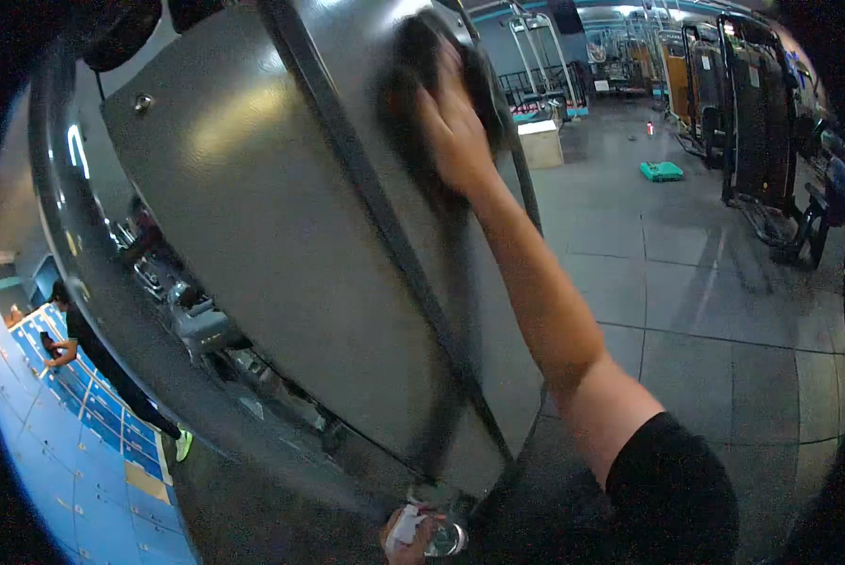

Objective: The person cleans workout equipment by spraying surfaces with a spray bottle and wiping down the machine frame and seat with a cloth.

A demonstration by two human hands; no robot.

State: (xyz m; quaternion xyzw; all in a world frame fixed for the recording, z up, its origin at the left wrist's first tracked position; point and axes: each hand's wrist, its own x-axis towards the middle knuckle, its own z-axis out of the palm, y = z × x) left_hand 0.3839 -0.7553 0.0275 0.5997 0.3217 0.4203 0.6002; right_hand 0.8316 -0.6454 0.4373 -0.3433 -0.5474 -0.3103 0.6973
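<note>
My right hand [455,141] reaches up and lies against a large dark grey panel [243,198] of a gym machine. Under its fingers is a black cloth [408,99], blurred and pressed to the panel's upper right. A black diagonal bar [366,193] crosses the panel to the left of that hand. Low in the view, my left hand [397,544] is closed around a bottle [448,540], with a white part by the fingers and a clear rounded end. The bottle's full shape cannot be made out.
A curved dark frame tube [60,207] borders the panel. Blue lockers [83,471] stand at left, where a person in black [107,363] is. A green folded item [661,171] lies on the tiled floor [686,377]. Tall black machines [762,122] stand right.
</note>
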